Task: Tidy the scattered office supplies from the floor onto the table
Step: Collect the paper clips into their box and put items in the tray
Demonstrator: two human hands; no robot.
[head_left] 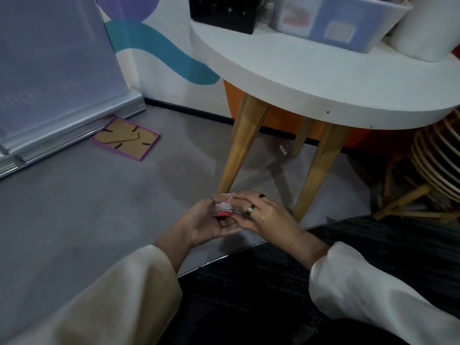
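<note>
Packet (pixel 224 209) betw. left hand (pixel 206 226) and right hand (pixel 263 217): mostly covered by fingers, print too blurred to read. Small white item (pixel 283 150) beyond hands, under worktop (pixel 286 78): too small to ID. Crate (pixel 224 13) and bin (pixel 331 21) up top cut off by edge.

A small clear packet (pixel 224 209) with a red and white label sat low above the grey floor, cupped in the left hand (pixel 208 224) with the right hand (pixel 263 215) over its far side. A pink picture frame (pixel 125 138) lay face down on the floor by the banner stand, and a small white item (pixel 283 150) lay under the white round table (pixel 298 78)
</note>
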